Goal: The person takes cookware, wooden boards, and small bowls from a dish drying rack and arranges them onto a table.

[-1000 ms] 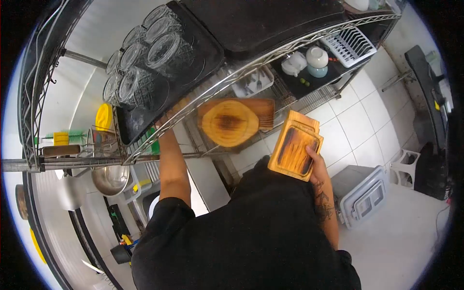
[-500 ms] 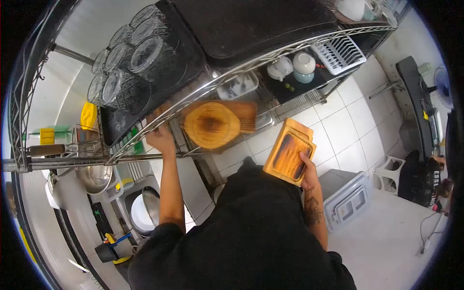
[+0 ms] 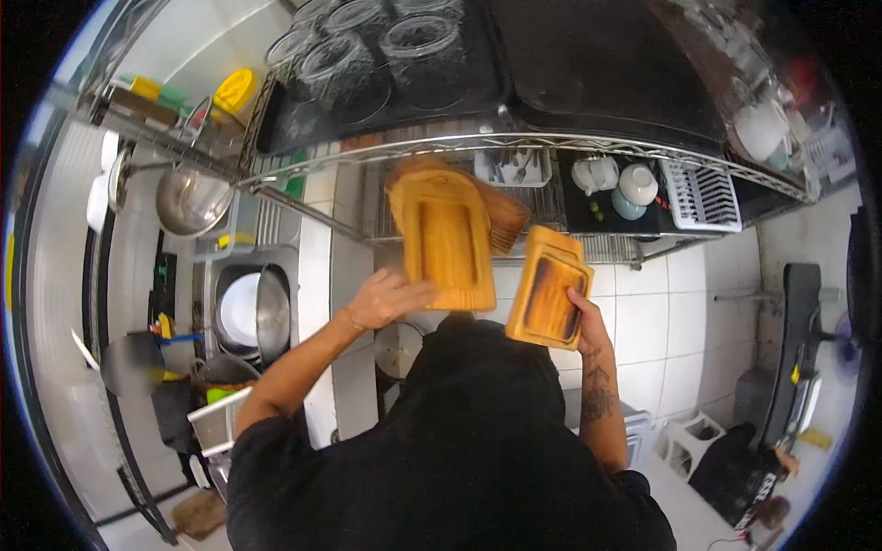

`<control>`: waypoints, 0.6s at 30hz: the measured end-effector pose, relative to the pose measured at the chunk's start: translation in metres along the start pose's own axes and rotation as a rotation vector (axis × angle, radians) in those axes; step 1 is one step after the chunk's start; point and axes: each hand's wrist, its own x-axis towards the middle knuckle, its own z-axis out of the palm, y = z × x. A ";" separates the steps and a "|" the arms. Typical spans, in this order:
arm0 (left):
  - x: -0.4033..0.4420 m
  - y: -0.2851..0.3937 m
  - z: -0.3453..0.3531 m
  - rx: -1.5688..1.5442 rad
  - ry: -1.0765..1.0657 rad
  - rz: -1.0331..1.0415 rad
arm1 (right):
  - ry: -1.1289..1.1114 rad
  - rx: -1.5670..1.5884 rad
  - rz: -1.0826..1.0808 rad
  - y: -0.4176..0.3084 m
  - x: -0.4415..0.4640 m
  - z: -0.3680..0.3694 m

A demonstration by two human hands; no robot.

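Observation:
My left hand (image 3: 390, 298) is closed on the near end of a rectangular wooden board (image 3: 447, 243) with a recessed middle, slightly blurred. That board overlaps a rounded wooden board (image 3: 404, 188) on the lower wire shelf, beside a darker wooden board (image 3: 507, 220). To the right, my right hand (image 3: 589, 319) grips a small stack of wooden boards (image 3: 554, 294) by its right edge, thumb on top. The top board of the stack has a dark scorched recess.
Glass jars (image 3: 427, 55) stand on a black tray above the wire shelf edge (image 3: 551, 142). White cups (image 3: 636, 186) and a white rack (image 3: 701, 195) are on the lower shelf. A sink (image 3: 253, 303) holds pans at left. Another person (image 3: 735, 477) is partly visible at lower right.
My left hand has come back from the shelf's left part and taken hold of a rectangular board. The view has turned. My right hand still holds its stack.

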 end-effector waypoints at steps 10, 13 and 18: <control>0.060 0.041 -0.012 -0.118 0.063 0.315 | -0.161 -0.016 0.157 -0.018 0.024 0.050; 0.081 0.055 0.006 -0.151 0.130 0.438 | -0.175 0.021 0.127 -0.002 0.028 0.029; 0.109 0.047 -0.018 -0.366 0.073 0.427 | -0.154 0.222 0.047 0.022 0.026 -0.001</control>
